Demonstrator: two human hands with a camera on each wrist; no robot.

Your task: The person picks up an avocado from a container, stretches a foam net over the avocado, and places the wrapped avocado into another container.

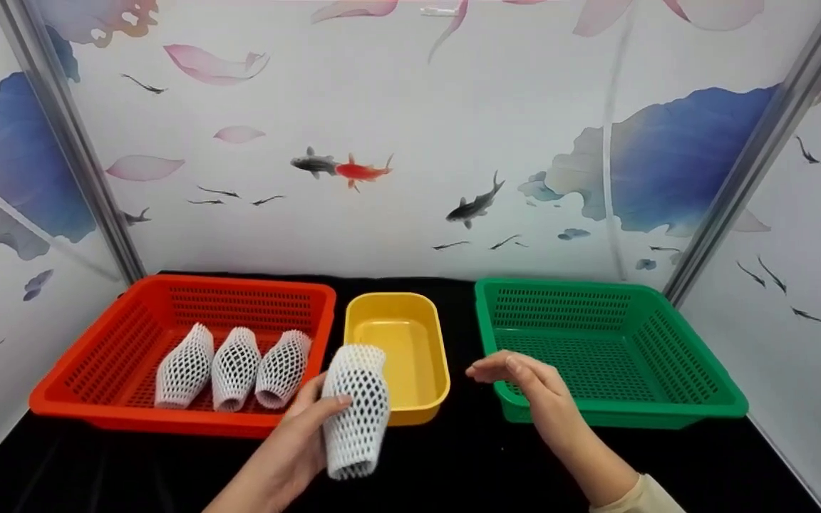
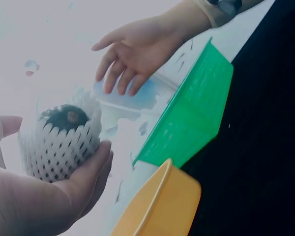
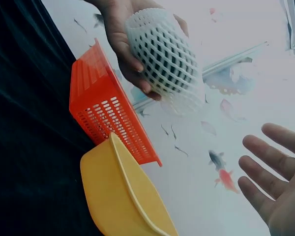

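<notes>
My left hand [image 1: 301,433] grips a white foam net sleeve [image 1: 358,417] near the front of the yellow bin. Through the sleeve's open end, the left wrist view shows a dark green fruit [image 2: 66,118] with a brown stem spot; its exact kind is unclear. My right hand [image 1: 540,390] is held up at the near left corner of the green basket, its fingers extended and holding nothing. Three more netted pieces [image 1: 236,368] lie side by side in the red basket [image 1: 182,420]; their contents are hard to make out.
In the middle stands a yellow bin [image 1: 442,356], between the red basket and the green basket [image 1: 667,410]. All three rest on a black cloth [image 1: 453,470]. White panels [image 1: 410,242] printed with fish and petals enclose the back and sides, joined by metal posts [image 1: 72,135].
</notes>
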